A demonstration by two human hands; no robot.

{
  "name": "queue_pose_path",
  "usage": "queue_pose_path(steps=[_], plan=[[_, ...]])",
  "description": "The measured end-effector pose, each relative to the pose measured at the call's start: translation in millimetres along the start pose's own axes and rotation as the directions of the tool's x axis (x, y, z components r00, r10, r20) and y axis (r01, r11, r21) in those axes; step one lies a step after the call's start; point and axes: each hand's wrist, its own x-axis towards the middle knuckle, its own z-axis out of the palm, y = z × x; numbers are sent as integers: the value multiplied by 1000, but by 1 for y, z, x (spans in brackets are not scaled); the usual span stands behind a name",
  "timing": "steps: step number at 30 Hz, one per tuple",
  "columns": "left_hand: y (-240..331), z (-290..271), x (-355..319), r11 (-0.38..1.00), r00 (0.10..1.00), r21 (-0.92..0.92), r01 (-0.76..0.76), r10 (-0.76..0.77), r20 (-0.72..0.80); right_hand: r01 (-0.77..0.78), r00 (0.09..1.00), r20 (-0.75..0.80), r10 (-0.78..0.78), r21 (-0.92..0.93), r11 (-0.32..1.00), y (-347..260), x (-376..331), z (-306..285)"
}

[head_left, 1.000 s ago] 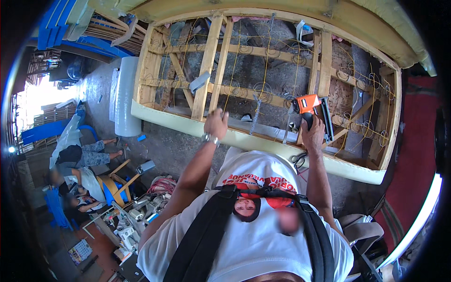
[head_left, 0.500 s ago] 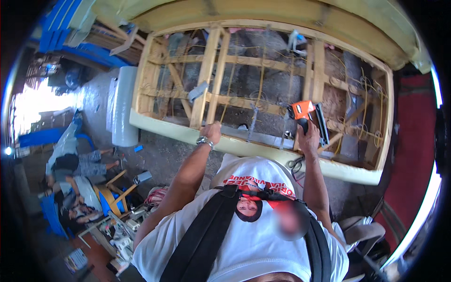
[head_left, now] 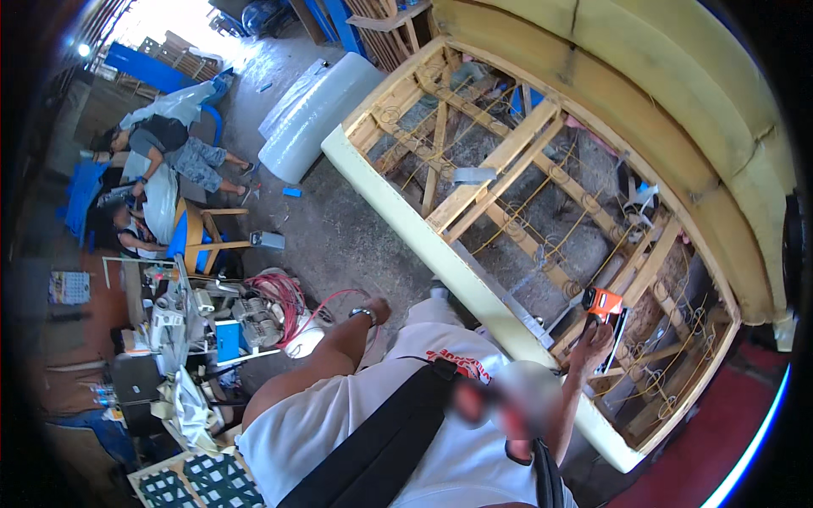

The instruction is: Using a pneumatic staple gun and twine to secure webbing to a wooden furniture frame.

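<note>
An orange and black staple gun point(head_left: 603, 301) is gripped in my right hand point(head_left: 596, 340), held over the right part of a wooden sofa frame point(head_left: 474, 203). Cream padding point(head_left: 423, 241) covers the frame's near edge, and wire springs and yellow cords span its inside. My left hand point(head_left: 378, 310), with a watch at the wrist, hangs off the frame above the floor. Close to it runs a thin red hose point(head_left: 339, 294); whether the fingers touch it I cannot tell, since they are mostly hidden.
A plastic-wrapped roll point(head_left: 318, 114) lies beyond the frame's left end. Coiled red hose point(head_left: 284, 296) sits by a cluttered bench at left. Two people point(head_left: 182, 157) are at the far left near blue chairs. A long yellowish padded piece point(head_left: 677, 110) stands along the frame's far side.
My view has turned left, so the frame now slants across the right side. My left hand has come off the frame's padded edge. The staple gun is still in my right hand.
</note>
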Motion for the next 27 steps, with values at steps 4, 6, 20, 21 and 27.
queue_pose_path(steps=[4, 6, 20, 21, 27], plan=[[-12, -6, -41, 466, 817, -725, 508, -528, 233, 208, 973, -92, -214, -67, 976, -77, -16, 3], [-55, 59, -33, 684, 937, -692, 230, -347, -32, 205, 979, 1, -206, 61, 977, -126, -24, 23], [-288, 144, -194, -17, 521, -999, -29, -853, 0, 208, 644, 707, -292, 205, 956, -446, -271, 198], [-299, 174, -212, -94, 537, -991, 96, -833, 131, 233, 574, 770, -280, 174, 957, -452, -279, 207], [-296, 343, -274, -61, 471, -876, 478, -824, 314, 442, 279, 947, -159, 21, 897, -483, -299, 230]])
